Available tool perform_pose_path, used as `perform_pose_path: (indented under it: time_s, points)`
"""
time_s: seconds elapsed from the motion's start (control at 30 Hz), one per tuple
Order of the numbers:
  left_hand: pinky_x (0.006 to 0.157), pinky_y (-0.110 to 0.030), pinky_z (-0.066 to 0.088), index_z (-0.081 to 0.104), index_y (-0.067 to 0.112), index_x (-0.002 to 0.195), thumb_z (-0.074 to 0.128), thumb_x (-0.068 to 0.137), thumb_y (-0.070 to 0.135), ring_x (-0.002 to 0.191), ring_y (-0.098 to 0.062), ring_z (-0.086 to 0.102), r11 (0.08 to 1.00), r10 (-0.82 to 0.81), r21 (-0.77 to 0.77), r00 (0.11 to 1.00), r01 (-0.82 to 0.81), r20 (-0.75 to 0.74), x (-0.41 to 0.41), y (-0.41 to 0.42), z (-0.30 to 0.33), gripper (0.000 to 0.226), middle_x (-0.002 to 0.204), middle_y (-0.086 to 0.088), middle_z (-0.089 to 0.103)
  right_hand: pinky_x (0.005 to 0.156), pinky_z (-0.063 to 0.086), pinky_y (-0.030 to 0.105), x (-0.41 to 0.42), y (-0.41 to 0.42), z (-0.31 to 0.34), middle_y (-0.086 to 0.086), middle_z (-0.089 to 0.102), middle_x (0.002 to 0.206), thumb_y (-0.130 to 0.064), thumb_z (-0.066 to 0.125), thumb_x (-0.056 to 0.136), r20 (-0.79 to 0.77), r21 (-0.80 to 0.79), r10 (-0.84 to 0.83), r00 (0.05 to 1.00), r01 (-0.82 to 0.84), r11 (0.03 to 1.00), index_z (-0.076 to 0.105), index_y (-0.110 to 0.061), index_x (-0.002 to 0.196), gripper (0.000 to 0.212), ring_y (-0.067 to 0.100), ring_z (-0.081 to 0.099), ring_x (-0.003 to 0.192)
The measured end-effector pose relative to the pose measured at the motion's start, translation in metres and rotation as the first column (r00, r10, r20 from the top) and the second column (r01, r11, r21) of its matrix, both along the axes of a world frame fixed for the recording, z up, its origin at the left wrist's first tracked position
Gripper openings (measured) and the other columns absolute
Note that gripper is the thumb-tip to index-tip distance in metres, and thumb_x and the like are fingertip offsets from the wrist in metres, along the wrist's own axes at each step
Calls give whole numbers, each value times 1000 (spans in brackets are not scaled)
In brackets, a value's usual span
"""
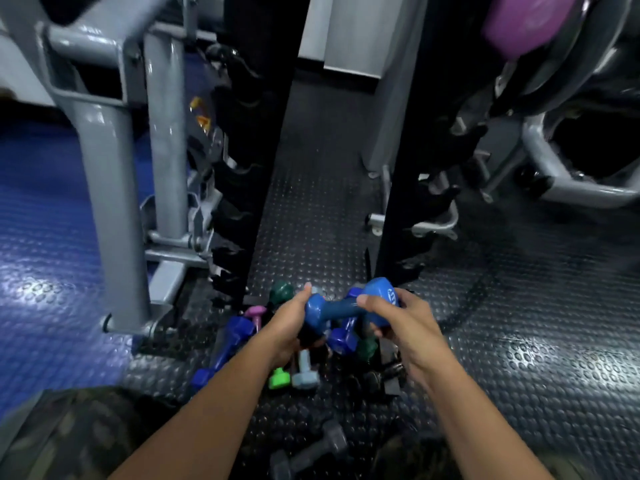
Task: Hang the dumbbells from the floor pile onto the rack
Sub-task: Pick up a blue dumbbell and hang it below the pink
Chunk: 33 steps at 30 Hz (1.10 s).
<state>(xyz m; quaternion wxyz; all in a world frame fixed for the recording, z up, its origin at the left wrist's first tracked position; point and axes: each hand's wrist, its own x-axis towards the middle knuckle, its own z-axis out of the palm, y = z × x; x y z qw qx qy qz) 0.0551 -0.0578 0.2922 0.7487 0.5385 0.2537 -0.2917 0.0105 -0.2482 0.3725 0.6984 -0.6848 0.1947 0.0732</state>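
Observation:
A blue dumbbell (341,308) is lifted just above the floor pile, held level by both hands. My left hand (289,327) grips its left head and my right hand (403,327) grips its right head. Below lies the pile: dark blue dumbbells (230,344), a purple one (255,312), a dark green one (282,292), a bright green one (278,378) and a light blue one (304,374). The black rack rises ahead as two uprights, the left upright (258,140) and the right upright (403,161), with empty cradles down their outer sides.
A grey dumbbell (311,448) lies on the studded black floor near my knees. A grey machine frame (114,202) stands left on blue flooring. A purple dumbbell (526,22) hangs high at the right, with more grey equipment (568,188) behind it.

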Motion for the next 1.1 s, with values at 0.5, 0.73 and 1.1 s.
perform_pose_path:
  time_s: [0.5,0.73,1.1]
  points:
    - [54,-32,33,77,34,106,53,88,73,51,-22,48,995,102,-45,865,-91,492,-49,-6,166,49,67,-14,57,59,54,31,-34,6,97,9,72,105,-52,88,80,417,241,-395,819,319,916,71,-35,122,48,22,63,67]
    - [32,-29,41,54,12,100,64,86,39,36,-26,50,998,66,-21,831,-65,552,-40,-60,211,32,59,-14,60,66,53,10,-13,-27,133,-3,55,120,-47,57,100,531,120,-544,649,579,807,68,-42,115,19,-4,70,79]
    - [53,-36,53,48,13,110,65,80,49,59,-27,62,978,189,-181,786,-101,588,5,-143,252,50,97,-18,66,91,60,43,75,-113,172,-12,74,112,-43,65,101,726,-151,-287,625,552,820,69,-42,123,22,8,71,100]
